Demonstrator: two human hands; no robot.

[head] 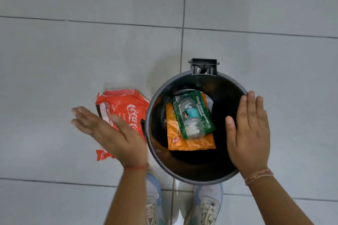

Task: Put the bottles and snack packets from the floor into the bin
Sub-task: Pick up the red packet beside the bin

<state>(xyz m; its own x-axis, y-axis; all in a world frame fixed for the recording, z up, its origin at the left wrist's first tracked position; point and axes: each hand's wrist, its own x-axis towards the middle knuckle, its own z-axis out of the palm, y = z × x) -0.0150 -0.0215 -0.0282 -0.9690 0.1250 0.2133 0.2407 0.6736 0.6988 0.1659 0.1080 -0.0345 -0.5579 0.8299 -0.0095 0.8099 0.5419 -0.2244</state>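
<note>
The left hand (111,133) was spread flat with fingers wide and held nothing, hovering over the red Coca-Cola wrapper (126,109) that lay crumpled on the grey tiled floor (73,51), touching the bin's left side. The right hand (249,133) was also flat and empty, its fingers extended over the right rim of the round dark bin (155,97). Inside the bin lay an orange snack packet (190,142), a green packet (203,113) across it, and a clear plastic bottle (189,115) on top. Two pale sneakers (208,204) stood just below the bin.
</note>
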